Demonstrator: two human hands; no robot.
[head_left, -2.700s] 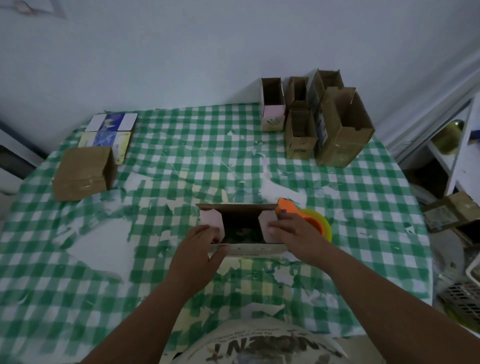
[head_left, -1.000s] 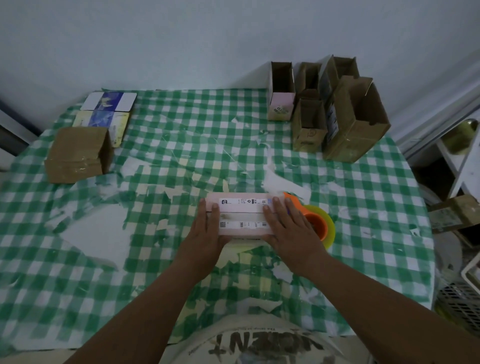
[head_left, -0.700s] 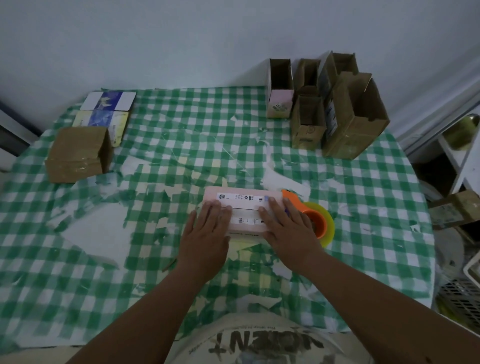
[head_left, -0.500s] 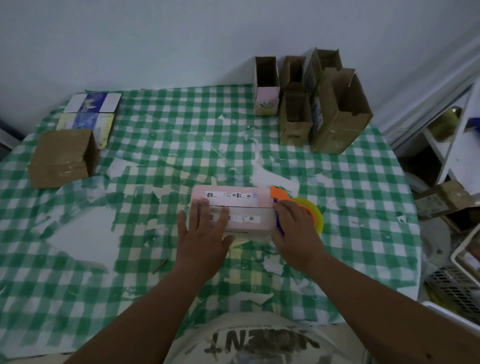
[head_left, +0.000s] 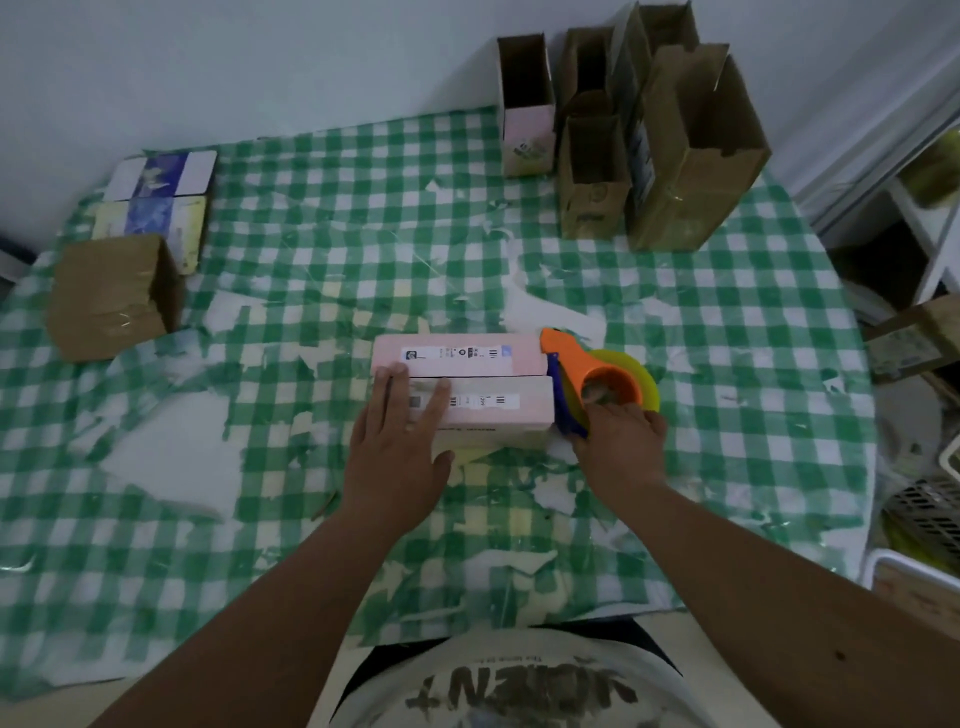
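Note:
A pink cardboard box (head_left: 493, 382) lies in the middle of the table with its two top flaps folded shut and white labels on them. My left hand (head_left: 397, 441) presses flat on the box's left part, fingers straight. Right of the box sits an orange tape dispenser (head_left: 597, 376) with a yellow tape roll. My right hand (head_left: 621, 447) grips the dispenser, with fingers curled into its orange core.
The table carries a worn green checked cloth (head_left: 311, 249). Several open brown boxes (head_left: 691, 150) stand at the back right, with one pink-fronted box (head_left: 525, 104). A closed brown box (head_left: 111, 296) and flat blue and white cartons (head_left: 156, 200) lie at the left. Shelves and a basket (head_left: 924, 514) stand right of the table.
The box's flaps went from open to folded shut under both hands. My right hand then slid off the box and took hold of the tape dispenser. My left hand stays on the box.

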